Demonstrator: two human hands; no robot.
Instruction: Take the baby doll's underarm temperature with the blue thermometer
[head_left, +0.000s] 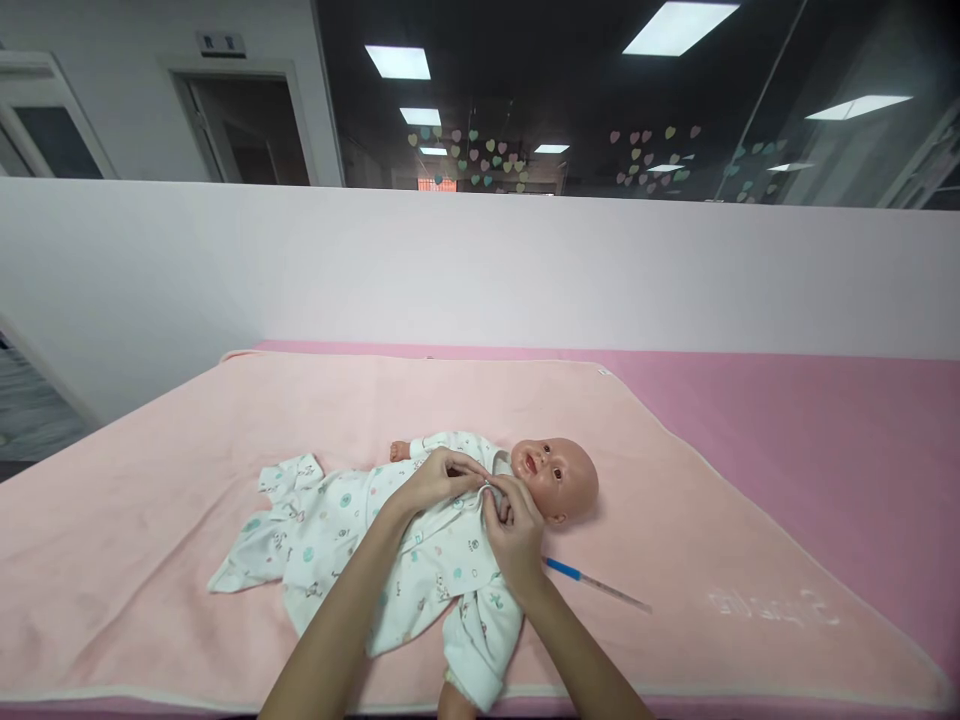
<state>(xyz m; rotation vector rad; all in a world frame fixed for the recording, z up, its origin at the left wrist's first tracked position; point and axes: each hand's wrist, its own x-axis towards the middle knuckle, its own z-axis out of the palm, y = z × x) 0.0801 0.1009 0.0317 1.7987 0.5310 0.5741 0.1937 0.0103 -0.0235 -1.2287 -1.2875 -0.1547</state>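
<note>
A baby doll (562, 480) lies on its back with its head to the right, dressed in a white printed romper (337, 515). My left hand (442, 478) pinches the romper's edge at the upper chest, just below the neck. Right beside it, my right hand (516, 530) has its fingers closed on the same collar edge, close to the doll's chin. The fingertips of both hands nearly meet there. Whatever fastener may sit between them is too small to make out. One doll hand (400, 451) shows from the far sleeve, and the near sleeve hangs toward me.
A thermometer with a blue end (564, 569) lies right of my right wrist. Under everything spreads a peach blanket (675, 560) with a pale border, over a pink mat (840, 440). A low white wall (480, 265) stands behind, with dark glass above it.
</note>
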